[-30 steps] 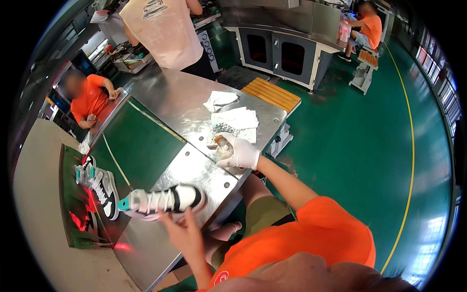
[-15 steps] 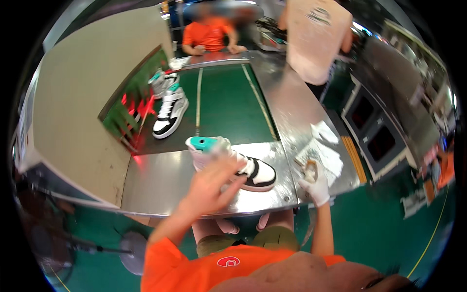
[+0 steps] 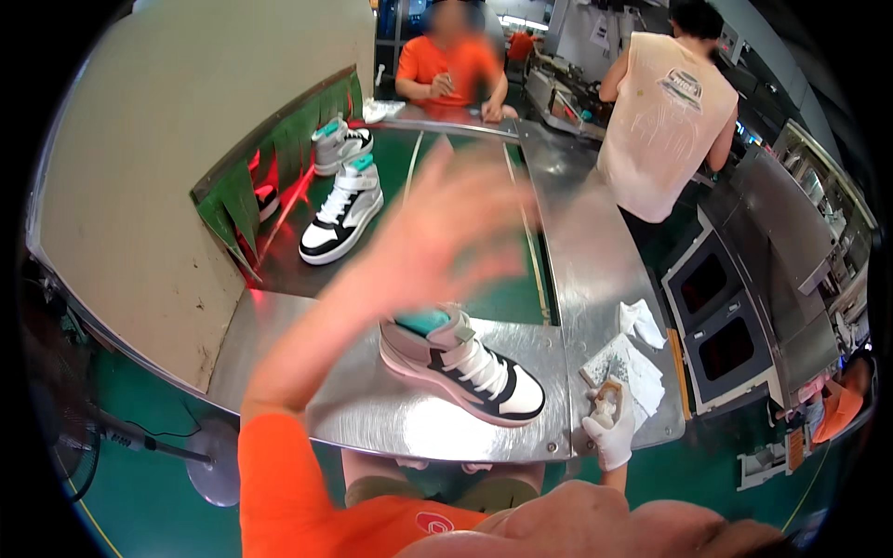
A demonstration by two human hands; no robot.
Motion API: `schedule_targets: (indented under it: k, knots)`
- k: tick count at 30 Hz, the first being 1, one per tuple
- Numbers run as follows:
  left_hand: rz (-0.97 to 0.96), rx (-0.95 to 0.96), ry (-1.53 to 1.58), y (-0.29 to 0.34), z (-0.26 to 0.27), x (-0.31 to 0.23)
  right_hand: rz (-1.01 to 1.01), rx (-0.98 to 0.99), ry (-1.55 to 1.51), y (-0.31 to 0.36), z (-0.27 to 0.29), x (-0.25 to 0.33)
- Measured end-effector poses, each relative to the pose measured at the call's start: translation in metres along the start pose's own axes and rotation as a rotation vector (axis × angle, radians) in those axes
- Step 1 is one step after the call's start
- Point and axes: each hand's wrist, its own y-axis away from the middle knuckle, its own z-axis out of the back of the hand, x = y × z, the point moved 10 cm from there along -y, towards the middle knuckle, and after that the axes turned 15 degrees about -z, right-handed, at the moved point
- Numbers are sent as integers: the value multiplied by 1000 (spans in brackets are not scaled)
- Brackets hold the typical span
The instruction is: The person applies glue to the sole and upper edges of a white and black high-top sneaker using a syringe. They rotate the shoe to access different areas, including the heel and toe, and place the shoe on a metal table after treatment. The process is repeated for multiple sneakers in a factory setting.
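The left hand [image 3: 460,223] is bare and blurred by motion. It is raised above the surface [image 3: 344,409], with its fingers spread and nothing visible in its grasp. In the view it overlaps the belt area, and its wrist passes in front of the collar of a high-top sneaker [image 3: 470,372]; contact with the shoe cannot be confirmed.

The sneaker stands upright on its sole on the metal surface, near the front edge. Its toe points to the right and toward the person. The upper is white, grey and black, with white laces, a strap and a teal lining.

The right hand [image 3: 614,432] wears a white glove. Its fingers are curled around a small tan-and-white piece [image 3: 606,402], whose exact kind cannot be determined. Just beside it lie a speckled pad [image 3: 598,368] and white sheets [image 3: 642,379], with a crumpled white cloth [image 3: 640,324] farther back.

Two similar sneakers [image 3: 346,214] stand on the green belt [image 3: 507,304], one behind the other, beside a green strip curtain [image 3: 223,212] lit in red. A co-worker in an orange shirt [image 3: 446,67] faces the far end. Another, in a pale sleeveless top [image 3: 662,126], stands with back turned.
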Motion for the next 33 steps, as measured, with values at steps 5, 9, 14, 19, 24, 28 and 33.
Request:
schedule_targets:
  k: [5,9,14,19,24,28,33]
  knots:
    - [645,-20,438,33,-6,50,38,31,-8,-4,-4,9]
    - [175,531,110,2,-32,16,50,24,52,0,-18,17]
    - [-3,1302,849,-13,-53,-82,46,154,402,39,-7,81]
    - [498,660,525,-82,13,53,385,137,559,95,10,221]
    - [727,175,435,18,17,75,177,5,134,46,28,180]
    - [262,863,457,68,-60,-44,-93,140,120,27,25,103]
    - [199,485,415,81,-41,-70,-415,160,227,15,18,52]
